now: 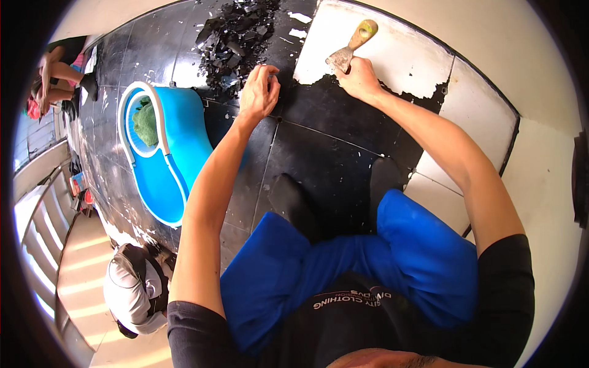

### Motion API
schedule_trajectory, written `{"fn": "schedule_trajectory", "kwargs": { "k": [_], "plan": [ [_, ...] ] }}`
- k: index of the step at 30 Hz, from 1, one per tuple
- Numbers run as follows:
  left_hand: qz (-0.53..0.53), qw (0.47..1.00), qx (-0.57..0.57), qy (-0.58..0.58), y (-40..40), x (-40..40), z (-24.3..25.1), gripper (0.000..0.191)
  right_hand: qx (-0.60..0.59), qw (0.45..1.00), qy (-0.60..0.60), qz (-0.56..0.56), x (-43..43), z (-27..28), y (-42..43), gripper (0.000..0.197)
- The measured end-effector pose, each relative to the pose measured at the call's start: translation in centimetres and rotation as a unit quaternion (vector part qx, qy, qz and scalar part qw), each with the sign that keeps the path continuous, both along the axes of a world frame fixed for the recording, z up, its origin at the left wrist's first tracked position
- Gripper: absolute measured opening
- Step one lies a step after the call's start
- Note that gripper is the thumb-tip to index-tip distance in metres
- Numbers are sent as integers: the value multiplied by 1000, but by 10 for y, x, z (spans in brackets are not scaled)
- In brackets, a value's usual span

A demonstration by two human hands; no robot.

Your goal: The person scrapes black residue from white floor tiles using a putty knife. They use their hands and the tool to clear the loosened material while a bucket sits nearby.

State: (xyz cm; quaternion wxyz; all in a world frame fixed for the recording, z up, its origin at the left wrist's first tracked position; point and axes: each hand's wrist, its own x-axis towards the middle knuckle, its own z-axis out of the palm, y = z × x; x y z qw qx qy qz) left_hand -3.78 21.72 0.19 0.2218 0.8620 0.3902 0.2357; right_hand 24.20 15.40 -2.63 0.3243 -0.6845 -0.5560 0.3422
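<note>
My left hand is loosely curled above the black floor, beside a heap of black flakes, with nothing visible in it. At the ragged border between the black surface and a white floor tile is my right hand, its fingers bent and pointing down. A putty knife with a worn yellowish handle lies over the white tile, its blade against or just beside those fingers. Whether they grip the blade or the edge of the black layer is hidden.
A blue mop bucket with a green cloth in its basket stands left of my left arm. One person is low down at the lower left, another sits at the upper left. Walls bound the right side. My dark-socked feet are below my hands.
</note>
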Motion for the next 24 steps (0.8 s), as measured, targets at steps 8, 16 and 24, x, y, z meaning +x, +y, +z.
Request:
{"fn": "schedule_trajectory", "kwargs": {
  "k": [8,16,24],
  "plan": [
    [37,999,-22,1,3,-9,-3,21,31,994,50,87,-110,17,21,12],
    [64,996,-62,-18,4,6,4,40,53,986,40,156,-66,12,58,14],
    [-13,997,-73,9,8,13,0,40,29,973,-80,215,-31,13,42,20]
  ]
}}
